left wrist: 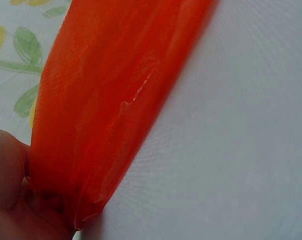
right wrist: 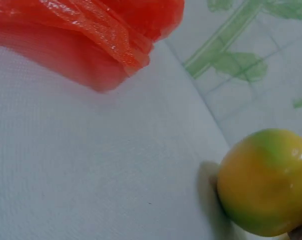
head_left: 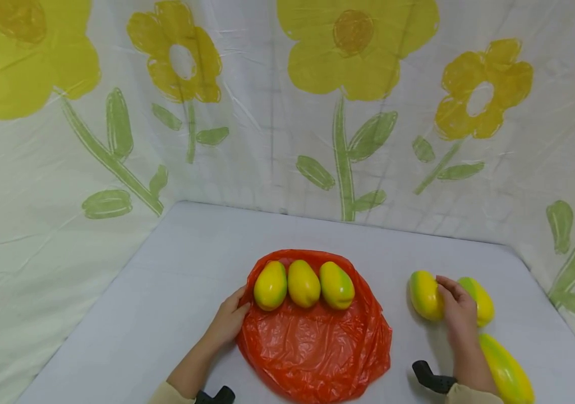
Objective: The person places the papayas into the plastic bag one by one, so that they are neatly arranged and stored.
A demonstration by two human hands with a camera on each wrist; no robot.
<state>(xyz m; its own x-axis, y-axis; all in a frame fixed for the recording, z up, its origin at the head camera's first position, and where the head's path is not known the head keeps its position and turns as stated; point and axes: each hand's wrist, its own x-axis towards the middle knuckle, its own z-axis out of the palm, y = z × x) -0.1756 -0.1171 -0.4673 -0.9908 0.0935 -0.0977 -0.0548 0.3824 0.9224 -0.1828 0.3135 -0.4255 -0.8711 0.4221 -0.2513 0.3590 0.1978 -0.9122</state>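
A red plastic bag [head_left: 312, 348] lies spread with its mouth open on the table, and three yellow-green mangoes [head_left: 304, 284] sit in a row at its far side. My left hand [head_left: 229, 320] pinches the bag's left edge between thumb and fingers; the left wrist view shows the red film [left wrist: 105, 100] pulled up from that grip. To the right of the bag, my right hand [head_left: 459, 311] holds a mango [head_left: 424, 294] from its right side. In the right wrist view this mango [right wrist: 266, 182] shows at the lower right, with most of the hand out of frame.
Another mango [head_left: 484, 306] lies just beyond the right hand, partly hidden by it. A longer yellow-green fruit [head_left: 506, 370] lies beside the right forearm. The white table [head_left: 206, 235] ends against a flower-printed curtain [head_left: 247, 168] at the back and sides.
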